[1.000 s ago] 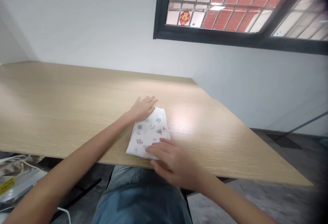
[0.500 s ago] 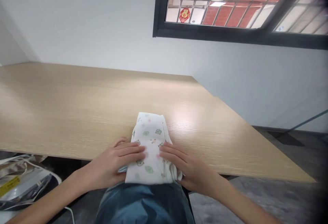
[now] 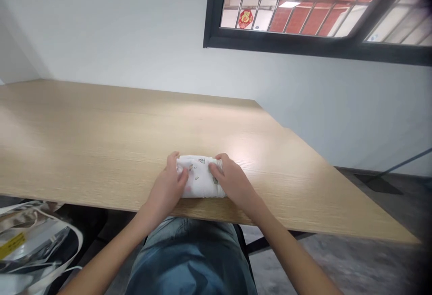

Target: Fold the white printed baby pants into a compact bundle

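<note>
A white cloth with small green and pink prints [image 3: 200, 176] lies folded into a compact, thick bundle near the front edge of a light wooden table [image 3: 101, 142]. My left hand [image 3: 167, 180] curls over the bundle's left end, and my right hand [image 3: 232, 180] presses on its right end. The fingers of both hands rest on top of the cloth and grip it. Part of the cloth is hidden under my fingers.
My denim-covered legs [image 3: 189, 259] sit just below the table's front edge. A silvery bag with a yellow label [image 3: 30, 241] lies low on the left. A barred window [image 3: 303, 11] is set in the wall, and grey floor [image 3: 354, 259] spreads at lower right.
The cloth has gone from a longer flat fold to a shorter, thicker bundle. Both hands have moved from its sides, up the table, to grip its ends.
</note>
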Tool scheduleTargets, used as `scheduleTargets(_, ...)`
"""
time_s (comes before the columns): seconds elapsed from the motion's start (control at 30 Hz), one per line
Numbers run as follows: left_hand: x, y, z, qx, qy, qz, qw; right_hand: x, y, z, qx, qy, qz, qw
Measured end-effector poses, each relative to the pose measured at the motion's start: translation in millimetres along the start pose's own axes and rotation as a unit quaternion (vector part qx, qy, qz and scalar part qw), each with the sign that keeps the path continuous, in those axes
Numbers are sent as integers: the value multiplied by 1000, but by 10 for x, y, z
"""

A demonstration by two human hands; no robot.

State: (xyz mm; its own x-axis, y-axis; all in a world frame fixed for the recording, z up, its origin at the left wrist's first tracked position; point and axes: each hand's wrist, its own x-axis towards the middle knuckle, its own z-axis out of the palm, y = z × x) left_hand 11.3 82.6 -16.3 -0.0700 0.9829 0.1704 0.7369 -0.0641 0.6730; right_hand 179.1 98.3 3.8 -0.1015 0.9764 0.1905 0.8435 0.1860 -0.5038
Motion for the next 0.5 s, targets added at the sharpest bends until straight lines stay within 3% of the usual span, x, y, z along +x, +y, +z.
scheduleTargets(0.13,-23,93,143,150,128,163,967,-55,-122,159,-135,100,-114,979)
scheduleTargets(0.2,7,86,207,203,110,227,946,-81,-85,199,-150,84,-157,973)
scheduleTargets(0.27,16,9,207,212,42,251,944,-118,51,173,-130,43,-162,977)
scheduleTargets(0.37,-59,-192,40,173,-56,217,959,-259,350,8,-93,15,-145,985)
scheduleTargets(0.43,-119,-291,-140,135,-91,161,973,-427,479,-122,-73,50,-119,989)
scheduleTargets(0.5,-109,-290,-298,109,-82,101,985,-628,463,-192,-35,108,-100,988)
